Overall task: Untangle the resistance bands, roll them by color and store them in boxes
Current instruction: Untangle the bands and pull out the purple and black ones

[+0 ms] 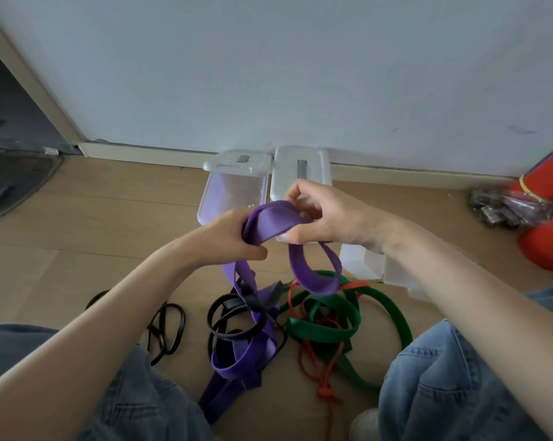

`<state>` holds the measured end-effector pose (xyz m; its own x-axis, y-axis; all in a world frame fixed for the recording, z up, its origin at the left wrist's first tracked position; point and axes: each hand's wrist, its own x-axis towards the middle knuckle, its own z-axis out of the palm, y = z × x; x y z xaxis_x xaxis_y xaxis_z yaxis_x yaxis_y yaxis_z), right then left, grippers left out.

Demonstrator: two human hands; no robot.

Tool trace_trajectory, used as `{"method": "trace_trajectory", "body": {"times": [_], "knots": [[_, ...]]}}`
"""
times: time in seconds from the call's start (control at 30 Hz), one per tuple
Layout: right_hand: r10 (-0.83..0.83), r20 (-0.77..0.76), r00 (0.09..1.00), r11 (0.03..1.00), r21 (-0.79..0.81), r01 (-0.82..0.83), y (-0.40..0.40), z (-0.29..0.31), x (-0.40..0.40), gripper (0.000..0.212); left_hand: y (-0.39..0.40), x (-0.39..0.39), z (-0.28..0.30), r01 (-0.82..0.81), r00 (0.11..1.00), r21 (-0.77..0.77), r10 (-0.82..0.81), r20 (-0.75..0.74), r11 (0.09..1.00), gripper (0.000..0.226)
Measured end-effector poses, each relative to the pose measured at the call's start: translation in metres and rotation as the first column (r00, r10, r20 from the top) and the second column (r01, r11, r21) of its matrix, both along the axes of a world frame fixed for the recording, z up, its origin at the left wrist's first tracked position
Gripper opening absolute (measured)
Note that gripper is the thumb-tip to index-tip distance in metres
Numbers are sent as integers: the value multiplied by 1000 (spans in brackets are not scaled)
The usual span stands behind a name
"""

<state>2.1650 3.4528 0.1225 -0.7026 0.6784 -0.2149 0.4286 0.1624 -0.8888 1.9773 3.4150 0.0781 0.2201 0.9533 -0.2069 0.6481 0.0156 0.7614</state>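
A wide purple band [270, 219] is lifted above the floor, held by both hands. My left hand [227, 238] grips its left side and my right hand [324, 214] pinches its right side. Loops of it hang down into a tangle on the floor, where more purple band [246, 361] is knotted with thin black bands [229, 316]. A green band [329, 316] and a thin red band [324, 370] lie tangled to the right. Another black band [167, 329] lies apart at the left. Two clear plastic boxes [233, 183] [300, 167] stand against the wall.
More clear box parts [364, 262] lie under my right forearm. Red rolled mats [542, 218] and a plastic bag of dark items [494, 205] sit at the right by the wall. A dark rug [11, 179] lies at the left. My knees in jeans flank the pile.
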Motion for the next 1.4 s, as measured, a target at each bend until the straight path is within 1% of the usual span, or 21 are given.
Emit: {"method": "trace_trajectory", "body": {"times": [0.1,0.2,0.27,0.3,0.37,0.43,0.47,0.5,0.53,0.57,0.63,0.7,0.8,0.9,1.0,1.07,1.17,1.23,1.3,1.37,1.4], "knots": [[-72,-171,983,992,-115,52,-4,3,-2,36,1,3,-20,-52,998,-19,52,17,998,19],[-269,-441,856,955,-236,178,5,9,7,33,-4,-1,-42,3,999,-43,-2,36,999,15],[-379,-430,819,923,-235,304,17,9,17,33,-4,-3,-44,31,999,-112,-31,-5,993,18],[-395,-336,855,918,-166,359,22,9,21,32,-1,-4,-38,23,999,-126,-29,-43,992,23],[-317,53,947,945,99,311,31,3,30,36,6,-10,-12,-88,996,-41,89,25,995,25],[-141,533,835,976,217,26,34,-6,37,54,9,-17,26,-224,931,106,181,317,969,17],[-41,680,732,983,160,-93,32,-9,40,71,9,-20,38,-211,926,149,148,348,966,16],[38,735,677,986,82,-145,30,-10,41,90,9,-19,44,-144,968,158,106,227,977,18],[89,727,681,988,22,-153,28,-10,40,103,5,-14,43,-21,999,107,26,-47,994,21],[118,685,719,987,-1,-161,26,-9,37,112,-1,-7,36,84,950,-19,-86,-300,996,23],[110,572,813,985,49,-167,23,-9,30,117,-9,7,25,166,874,-70,-180,-451,984,26],[112,430,896,984,77,-161,15,-9,23,105,-8,16,30,187,931,74,-152,-333,980,29],[162,285,945,978,80,-192,0,-19,5,65,-6,13,43,118,980,171,-87,-181,978,31],[24,102,994,995,91,-33,-8,-16,-6,22,-3,9,39,22,997,238,-4,-76,971,25],[-144,-218,965,989,-49,136,-3,-3,-6,17,0,9,24,-92,996,228,91,16,969,14],[-213,-438,873,970,-205,133,-2,5,-4,19,-6,13,3,-20,999,77,17,39,997,11],[-284,-550,785,947,-290,140,3,15,5,15,-16,14,-25,150,947,-190,-196,-254,970,18],[-259,-382,887,965,-137,222,10,18,16,15,-9,5,-20,110,928,-168,-162,-336,980,15],[-168,45,985,983,86,164,17,17,28,8,2,-9,6,-74,978,-2,73,-197,997,17],[32,478,878,994,76,-77,18,11,36,28,4,-19,40,-249,964,192,224,144,949,20],[136,556,820,988,-13,-155,16,10,36,37,3,-21,49,-247,956,220,201,213,944,20]]}}
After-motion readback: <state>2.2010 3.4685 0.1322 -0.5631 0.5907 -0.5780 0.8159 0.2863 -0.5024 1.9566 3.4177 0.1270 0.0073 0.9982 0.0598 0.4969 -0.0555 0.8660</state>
